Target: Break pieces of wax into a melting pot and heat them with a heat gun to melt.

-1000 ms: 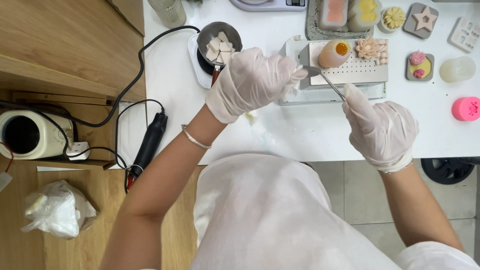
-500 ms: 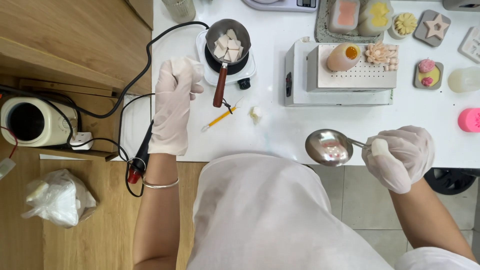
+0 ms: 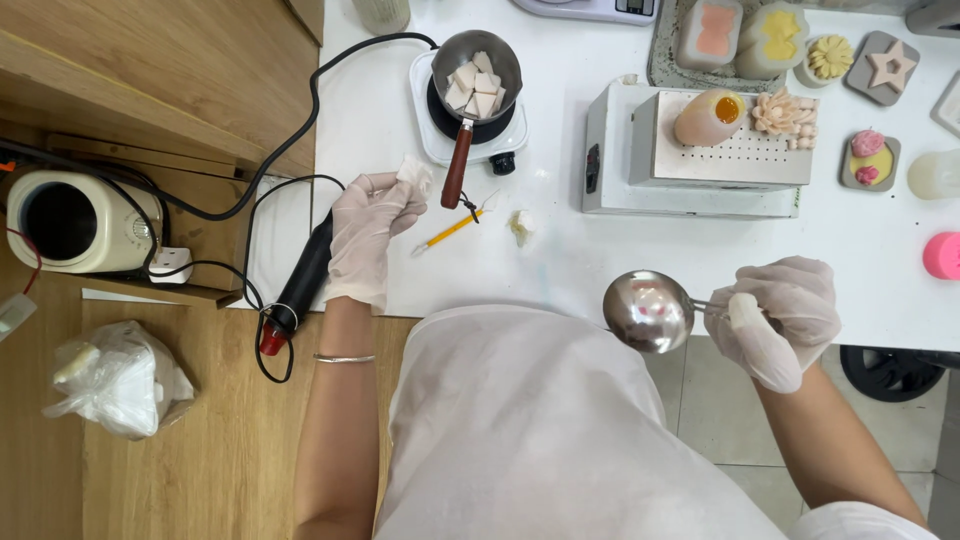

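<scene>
My right hand [image 3: 780, 315], in a white glove, grips the handle of a shiny metal ladle [image 3: 648, 311] held level at the white table's front edge. My left hand [image 3: 368, 230], also gloved, pinches a small white crumpled wipe [image 3: 414, 177] near the table's left side. Just right of it lie the brown handle of a small metal pot [image 3: 478, 62] holding white wax chunks, and a yellow pencil-like tool [image 3: 448, 231]. The pot stands on a small white hot plate [image 3: 432, 125].
A white metal box [image 3: 690, 185] carries an orange egg-shaped candle [image 3: 708, 117] and a flower candle [image 3: 780, 110]. Moulds and small candles sit at the back right. A black heat gun [image 3: 300, 275], cables, a white melter [image 3: 70, 220] and a plastic bag [image 3: 115, 380] lie left.
My left hand moved from the box down to the table's left side and now holds a wipe. My right hand drew the ladle back to the front edge.
</scene>
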